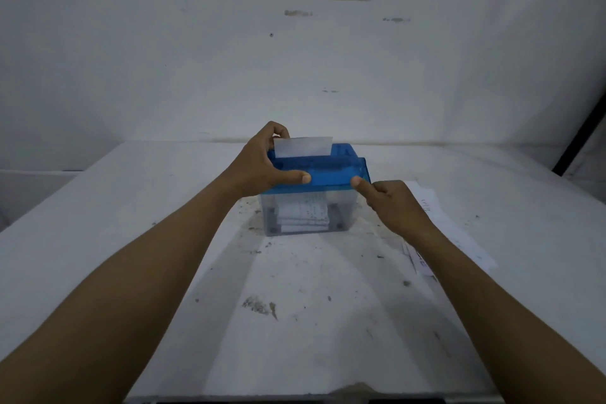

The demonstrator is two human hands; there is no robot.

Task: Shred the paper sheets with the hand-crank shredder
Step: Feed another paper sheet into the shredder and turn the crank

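While the left hand (259,164) clamps the left end of the shredder (323,170), its thumb lies flat along the front of the blue top and its fingers curl over the back edge, just beside a sheet of paper (303,146). That sheet stands upright in the slot on top, with its lower part already down inside. The shredder sits near the middle of a white, speckled table (311,305), towards the far edge and close to a pale wall (229,43). Below the blue top is a clear bin (342,207), and cut strips (303,213) of printed paper are piled within it. The right hand (393,203) is at the shredder's right end, thumb tip touching the front right corner of the blue top and fingers curled under. Its own back hides what lies beneath, so I cannot tell whether it grasps anything. More loose sheets (459,239) lie flat on the table to the right, partly under the right forearm.
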